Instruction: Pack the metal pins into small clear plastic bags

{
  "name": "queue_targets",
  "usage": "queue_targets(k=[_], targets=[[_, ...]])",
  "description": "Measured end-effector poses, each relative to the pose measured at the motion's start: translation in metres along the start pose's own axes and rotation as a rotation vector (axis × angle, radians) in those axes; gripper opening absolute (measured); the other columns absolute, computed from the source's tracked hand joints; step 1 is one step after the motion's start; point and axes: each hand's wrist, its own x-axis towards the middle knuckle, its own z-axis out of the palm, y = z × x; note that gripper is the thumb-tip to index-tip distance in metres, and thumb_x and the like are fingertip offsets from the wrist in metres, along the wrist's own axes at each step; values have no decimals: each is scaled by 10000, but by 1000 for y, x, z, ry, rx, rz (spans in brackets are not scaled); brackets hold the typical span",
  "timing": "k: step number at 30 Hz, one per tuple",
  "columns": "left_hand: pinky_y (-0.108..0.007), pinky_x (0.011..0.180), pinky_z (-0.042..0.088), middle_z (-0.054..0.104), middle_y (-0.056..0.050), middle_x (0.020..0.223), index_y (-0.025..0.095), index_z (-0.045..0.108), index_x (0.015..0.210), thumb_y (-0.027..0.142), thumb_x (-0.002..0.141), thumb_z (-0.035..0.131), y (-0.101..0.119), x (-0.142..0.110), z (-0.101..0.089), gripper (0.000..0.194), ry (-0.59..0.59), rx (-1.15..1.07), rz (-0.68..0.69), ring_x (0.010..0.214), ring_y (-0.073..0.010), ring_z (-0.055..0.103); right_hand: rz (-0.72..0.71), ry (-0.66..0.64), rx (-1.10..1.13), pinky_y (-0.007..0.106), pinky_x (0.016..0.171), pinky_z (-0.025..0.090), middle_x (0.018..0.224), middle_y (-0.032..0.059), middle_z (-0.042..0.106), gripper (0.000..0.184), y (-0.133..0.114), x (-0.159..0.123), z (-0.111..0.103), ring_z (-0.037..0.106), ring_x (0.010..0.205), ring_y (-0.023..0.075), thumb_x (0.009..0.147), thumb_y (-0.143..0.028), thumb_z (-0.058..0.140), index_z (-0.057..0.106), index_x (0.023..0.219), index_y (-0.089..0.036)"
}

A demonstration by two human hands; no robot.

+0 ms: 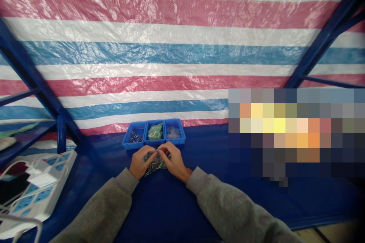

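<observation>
Two hands meet over a blue table (165,212), the left hand (140,160) at nine o'clock and the right hand (175,162) at three o'clock of one cluster of small metallic pieces (153,166), too many to count. Both hands' thumbs and fingers curve in close together at its top; whether they pinch anything, I cannot tell. At twelve o'clock, three joined blue bins (132,145) hold, left to right, loose metal pieces (136,136), green packets (155,132) and clear packets (173,133).
</observation>
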Motion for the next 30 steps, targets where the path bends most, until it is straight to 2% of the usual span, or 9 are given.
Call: queue_targets(k=[3,7,14,19,30], targets=[[-262,726,467,643,-38,779,170,619,817,317,831,528,-1,-1,-1,172,39,26,-23,743,-154,600,-1,-8,1,247,664,426,811,32,566,150,0,0,0,532,726,140,873,-255,467,591,931,-191],[-262,745,475,665,-28,792,178,636,842,300,811,561,-2,-2,-2,147,99,53,-40,730,-151,615,4,2,-5,250,656,423,786,33,563,165,1,1,0,523,718,142,886,-271,453,588,849,-182],[-296,794,472,652,-55,834,167,658,834,243,819,559,-5,-1,-4,126,124,23,42,826,-168,595,-5,7,-3,246,653,420,783,32,566,171,0,1,0,520,713,137,884,-271,458,591,836,-174],[-301,797,467,640,-56,834,171,662,822,231,822,556,-3,-1,-4,121,100,27,61,836,-167,584,-20,4,0,240,645,418,783,32,570,172,0,2,0,521,709,133,883,-276,472,608,860,-174],[-272,747,475,644,-51,822,166,641,856,250,833,532,-1,0,-2,139,53,12,47,779,-155,592,-13,45,-35,247,632,405,714,20,551,189,1,0,1,506,666,131,874,-268,494,604,759,-169]])
